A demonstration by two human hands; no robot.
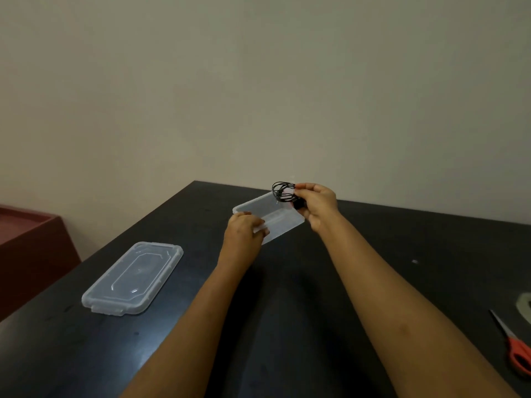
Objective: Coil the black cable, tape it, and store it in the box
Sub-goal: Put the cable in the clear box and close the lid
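Observation:
A small coil of black cable (283,191) is pinched in my right hand (317,206), held in the air just above the far end of the box. The clear plastic box (280,218) stands open on the black table (287,282), lid off. My left hand (244,231) grips the box's near left corner. The box's inside looks bare as far as I can see through its walls.
The box's clear lid (133,278) lies flat on the table to the left. Red-handled scissors (515,347) and part of a tape roll (525,310) sit at the right edge. A red cabinet (31,248) stands left of the table, below a plain wall.

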